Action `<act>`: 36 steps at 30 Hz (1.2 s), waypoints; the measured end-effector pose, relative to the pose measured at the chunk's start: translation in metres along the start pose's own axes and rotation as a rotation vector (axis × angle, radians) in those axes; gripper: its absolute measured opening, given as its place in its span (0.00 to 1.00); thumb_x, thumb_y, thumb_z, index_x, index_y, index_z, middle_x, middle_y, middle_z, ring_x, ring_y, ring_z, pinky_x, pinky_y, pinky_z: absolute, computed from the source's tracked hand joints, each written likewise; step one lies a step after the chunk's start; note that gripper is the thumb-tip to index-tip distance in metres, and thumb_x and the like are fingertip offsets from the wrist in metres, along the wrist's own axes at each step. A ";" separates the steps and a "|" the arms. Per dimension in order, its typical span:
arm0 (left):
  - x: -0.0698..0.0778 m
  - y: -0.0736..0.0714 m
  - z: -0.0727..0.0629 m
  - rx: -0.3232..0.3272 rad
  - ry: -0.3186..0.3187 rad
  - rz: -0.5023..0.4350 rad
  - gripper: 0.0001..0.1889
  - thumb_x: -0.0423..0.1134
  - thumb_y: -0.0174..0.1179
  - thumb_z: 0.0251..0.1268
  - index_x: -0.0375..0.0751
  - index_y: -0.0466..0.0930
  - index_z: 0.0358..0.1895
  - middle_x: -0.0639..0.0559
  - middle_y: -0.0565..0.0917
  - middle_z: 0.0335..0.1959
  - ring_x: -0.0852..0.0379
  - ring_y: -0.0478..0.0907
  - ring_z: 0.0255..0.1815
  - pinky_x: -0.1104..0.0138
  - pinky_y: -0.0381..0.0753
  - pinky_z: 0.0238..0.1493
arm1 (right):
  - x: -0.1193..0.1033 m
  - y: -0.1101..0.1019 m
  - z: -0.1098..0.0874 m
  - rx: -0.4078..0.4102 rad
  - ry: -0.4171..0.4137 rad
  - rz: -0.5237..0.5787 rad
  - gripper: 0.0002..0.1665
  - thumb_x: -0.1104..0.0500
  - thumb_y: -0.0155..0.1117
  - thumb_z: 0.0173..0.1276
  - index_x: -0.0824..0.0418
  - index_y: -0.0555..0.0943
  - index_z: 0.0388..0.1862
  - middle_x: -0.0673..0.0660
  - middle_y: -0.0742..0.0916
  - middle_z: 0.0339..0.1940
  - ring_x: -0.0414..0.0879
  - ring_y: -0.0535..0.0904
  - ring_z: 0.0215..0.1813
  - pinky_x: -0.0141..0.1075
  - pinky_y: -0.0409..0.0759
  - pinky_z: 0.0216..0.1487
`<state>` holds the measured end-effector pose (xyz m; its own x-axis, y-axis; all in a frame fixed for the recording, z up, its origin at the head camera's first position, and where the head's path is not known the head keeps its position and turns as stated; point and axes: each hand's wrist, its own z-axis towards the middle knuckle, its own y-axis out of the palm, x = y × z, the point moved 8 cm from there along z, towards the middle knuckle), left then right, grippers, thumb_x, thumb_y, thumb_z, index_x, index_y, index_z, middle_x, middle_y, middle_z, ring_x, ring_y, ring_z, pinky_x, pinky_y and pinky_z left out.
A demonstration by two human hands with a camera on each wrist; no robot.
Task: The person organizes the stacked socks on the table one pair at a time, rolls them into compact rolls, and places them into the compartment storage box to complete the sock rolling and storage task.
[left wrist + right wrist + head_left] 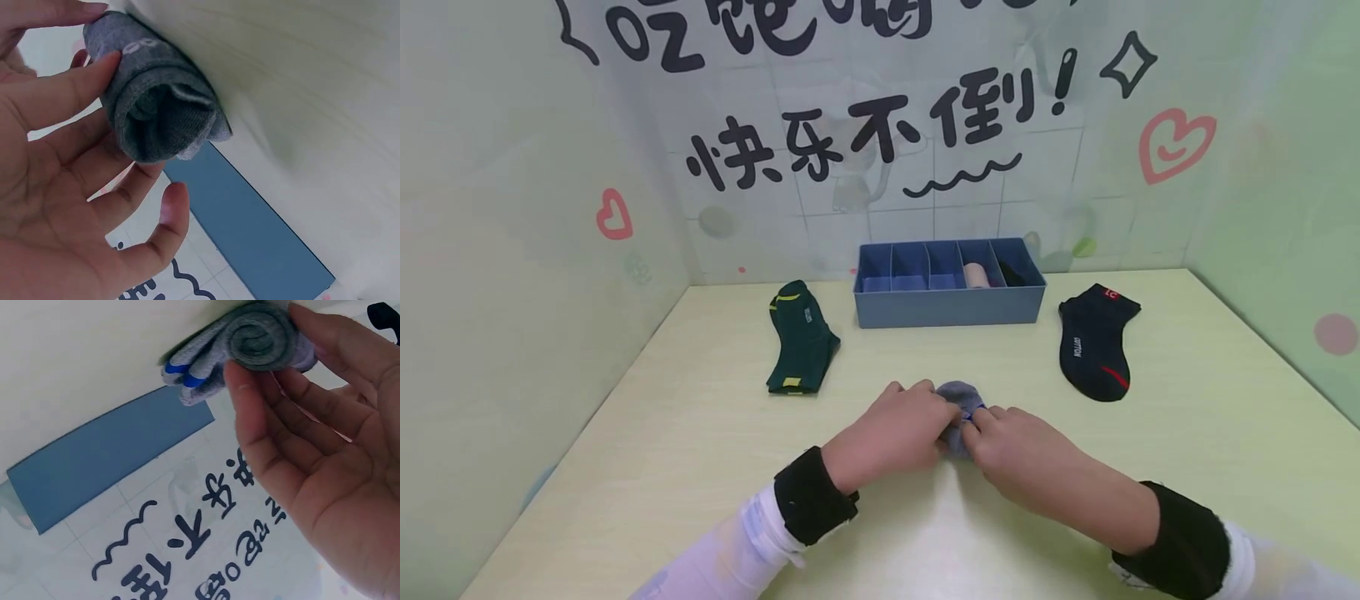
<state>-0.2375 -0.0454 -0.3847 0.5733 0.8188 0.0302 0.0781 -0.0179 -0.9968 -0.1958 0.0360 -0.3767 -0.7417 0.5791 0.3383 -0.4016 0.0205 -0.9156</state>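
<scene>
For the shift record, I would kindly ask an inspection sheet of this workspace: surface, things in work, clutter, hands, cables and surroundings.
Surface: pale tabletop, light wood-like finish.
Job's things: gray sock roll, partly rolled, blue marks on its loose end; green socks lying flat at left; dark sock with red marks, flat at right; blue box behind, five compartments, a pink roll in the fourth from left, a dark item in the fifth, too hidden to identify.
Clutter: nothing seen.
Hands: left hand and right hand both grip the gray sock roll.
Cables: nothing seen.
Surroundings: pale backdrop with dark lettering and pink hearts.
</scene>
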 end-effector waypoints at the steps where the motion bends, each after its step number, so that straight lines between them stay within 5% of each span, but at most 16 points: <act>1: -0.001 0.000 0.000 -0.009 0.000 -0.022 0.06 0.41 0.67 0.72 0.53 0.88 0.48 0.60 0.84 0.35 0.57 0.73 0.43 0.61 0.73 0.42 | 0.000 0.001 0.000 -0.006 -0.001 0.006 0.18 0.57 0.81 0.61 0.65 0.85 0.44 0.56 0.86 0.34 0.47 0.80 0.32 0.37 0.83 0.35; 5: -0.003 0.002 -0.001 -0.063 -0.012 -0.062 0.12 0.43 0.68 0.74 0.46 0.83 0.55 0.55 0.84 0.37 0.56 0.75 0.43 0.63 0.75 0.40 | 0.007 0.008 0.003 -0.091 0.050 0.159 0.16 0.61 0.79 0.60 0.65 0.83 0.43 0.54 0.84 0.32 0.45 0.78 0.31 0.37 0.82 0.35; 9: 0.000 0.005 -0.001 -0.092 -0.012 0.014 0.22 0.47 0.65 0.77 0.41 0.75 0.65 0.50 0.87 0.48 0.54 0.81 0.48 0.60 0.80 0.44 | 0.021 0.016 0.006 -0.178 0.133 0.386 0.12 0.64 0.77 0.61 0.62 0.83 0.41 0.52 0.83 0.31 0.41 0.76 0.31 0.34 0.79 0.34; 14: 0.007 0.007 -0.003 -0.053 0.030 0.190 0.22 0.49 0.64 0.77 0.44 0.77 0.67 0.50 0.83 0.63 0.52 0.78 0.61 0.57 0.83 0.51 | 0.035 0.021 0.008 -0.186 0.166 0.549 0.08 0.64 0.76 0.62 0.59 0.86 0.40 0.48 0.80 0.26 0.37 0.70 0.28 0.30 0.71 0.31; 17: 0.008 0.003 -0.003 -0.019 0.037 0.215 0.21 0.47 0.65 0.76 0.46 0.80 0.67 0.50 0.82 0.65 0.52 0.78 0.62 0.58 0.84 0.51 | 0.039 0.022 0.008 -0.166 0.154 0.581 0.06 0.63 0.75 0.65 0.60 0.88 0.40 0.46 0.79 0.24 0.35 0.67 0.27 0.28 0.67 0.30; 22: 0.006 0.000 0.000 -0.011 0.055 0.091 0.13 0.40 0.66 0.75 0.44 0.85 0.58 0.52 0.89 0.50 0.58 0.82 0.44 0.66 0.84 0.46 | 0.046 0.024 0.009 -0.146 0.178 0.626 0.08 0.63 0.74 0.66 0.61 0.91 0.43 0.47 0.80 0.27 0.34 0.68 0.29 0.27 0.68 0.30; 27: 0.000 -0.001 0.003 -0.008 0.040 -0.063 0.05 0.34 0.65 0.73 0.42 0.85 0.47 0.53 0.85 0.35 0.58 0.74 0.33 0.69 0.75 0.40 | 0.049 0.023 0.008 -0.125 0.217 0.622 0.08 0.64 0.76 0.63 0.62 0.91 0.42 0.49 0.80 0.31 0.36 0.70 0.32 0.28 0.70 0.32; 36: -0.013 0.003 0.007 -0.052 -0.071 -0.299 0.11 0.32 0.61 0.72 0.39 0.76 0.54 0.50 0.82 0.37 0.57 0.76 0.32 0.70 0.73 0.34 | 0.044 0.010 0.006 -0.049 0.192 0.462 0.10 0.65 0.79 0.62 0.58 0.85 0.39 0.48 0.84 0.30 0.36 0.76 0.31 0.31 0.81 0.36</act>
<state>-0.2504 -0.0520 -0.3889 0.4605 0.8299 0.3149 0.2772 0.2025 -0.9392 -0.2360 0.0570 -0.3697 -0.7221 0.6760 -0.1468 -0.0255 -0.2381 -0.9709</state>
